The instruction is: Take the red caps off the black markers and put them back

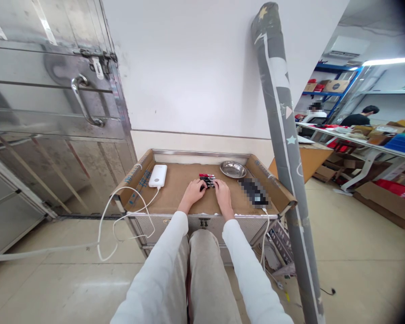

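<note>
Several black pens [208, 179] lie side by side in a small row on the brown cardboard surface [175, 181]. A red pen [206, 175] sits at the far side of that row. My left hand [193, 193] is closed at the left ends of the black pens, thumb and fingers curled in. At their right ends, my right hand [223, 194] is closed with its fingertips on them. The fingers partly cover the pens, so the exact grip on each one is hidden.
A white power bank [158, 175] with a looping white cable lies left. On the right are a round metal dish [233, 169] and a cabled phone [260, 197]. A tall grey wrapped roll [283, 117] leans beside the cabinet. Two people sit at benches behind.
</note>
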Available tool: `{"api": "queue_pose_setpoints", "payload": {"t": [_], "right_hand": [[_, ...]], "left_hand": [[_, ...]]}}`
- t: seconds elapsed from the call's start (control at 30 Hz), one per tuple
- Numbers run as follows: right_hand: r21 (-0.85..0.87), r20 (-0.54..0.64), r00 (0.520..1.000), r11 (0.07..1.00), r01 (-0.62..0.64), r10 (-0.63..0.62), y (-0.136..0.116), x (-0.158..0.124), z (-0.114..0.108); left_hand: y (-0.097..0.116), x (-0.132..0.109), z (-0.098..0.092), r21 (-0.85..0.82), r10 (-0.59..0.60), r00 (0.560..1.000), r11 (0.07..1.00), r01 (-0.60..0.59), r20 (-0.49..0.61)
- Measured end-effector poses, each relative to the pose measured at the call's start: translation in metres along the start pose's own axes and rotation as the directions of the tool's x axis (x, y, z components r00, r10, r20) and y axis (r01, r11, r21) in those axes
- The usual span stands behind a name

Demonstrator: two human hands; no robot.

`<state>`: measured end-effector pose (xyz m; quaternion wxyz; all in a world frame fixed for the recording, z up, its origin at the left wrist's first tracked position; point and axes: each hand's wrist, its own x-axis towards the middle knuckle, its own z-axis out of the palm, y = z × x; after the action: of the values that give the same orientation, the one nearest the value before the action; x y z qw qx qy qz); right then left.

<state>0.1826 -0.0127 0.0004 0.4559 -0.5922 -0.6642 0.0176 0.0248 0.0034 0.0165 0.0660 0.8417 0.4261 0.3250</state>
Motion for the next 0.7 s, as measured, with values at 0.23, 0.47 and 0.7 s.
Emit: {"api": "queue_pose_setpoints", "payload": {"t": [0.23, 0.47, 0.7], "right_hand": [[-0.166, 0.087, 0.993, 0.982, 0.09, -0.077, -0.006, -0.002, -0.001], [-0.19, 0.159, 0.982, 0.972, 0.136, -0.106, -0.009, -0.002, -0.004], [-0.138, 0.228, 0.963, 0.974, 0.178, -0.144, -0.01, -0.001, -0.005]], "left_hand": [[-0.004, -0.001, 0.003, 0.072, 0.0, 1.0, 0.997, 0.0, -0.007], [-0.009, 0.003, 0.008, -0.051, -0.003, 0.999, 0.999, 0.001, -0.04], [-0.011, 0.006, 0.01, -0.298, 0.034, 0.999, 0.954, -0.034, -0.005]]}}
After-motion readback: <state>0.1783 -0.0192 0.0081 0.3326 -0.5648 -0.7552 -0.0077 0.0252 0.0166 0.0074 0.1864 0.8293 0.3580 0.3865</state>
